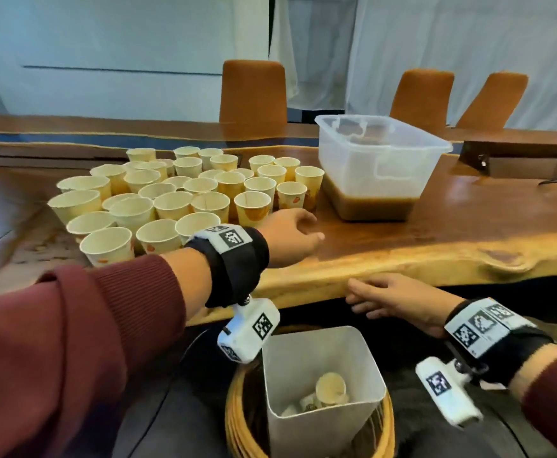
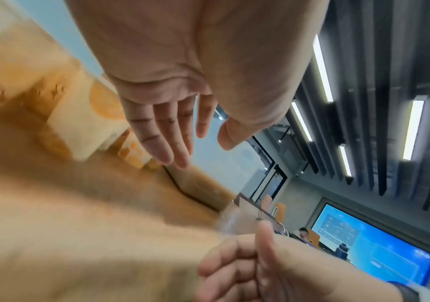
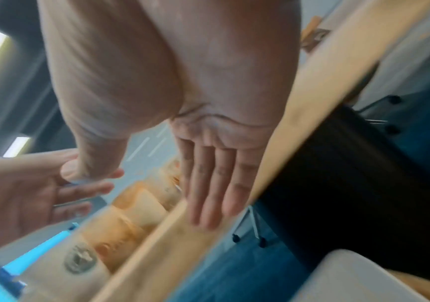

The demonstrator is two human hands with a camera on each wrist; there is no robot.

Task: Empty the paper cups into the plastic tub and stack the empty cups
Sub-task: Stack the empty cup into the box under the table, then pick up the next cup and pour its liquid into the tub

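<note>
We are seeing our left hand [image 1: 290,236] reaching out empty, fingers relaxed, just short of the cups [image 1: 184,193] crowding the table [image 1: 436,246] ahead of it. Our right hand [image 1: 399,297] is lying flat and empty against the table edge. Beyond the left hand, the tub [image 1: 379,166] is holding shallow brown liquid, so some emptying is done. Dozens of pale, orange-printed cups are standing unstacked; their contents are hidden.

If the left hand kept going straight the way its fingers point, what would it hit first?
Probably the plastic tub. The left hand hovers open over bare table, fingers aimed right toward the tub's base; depth is uncertain.
</note>
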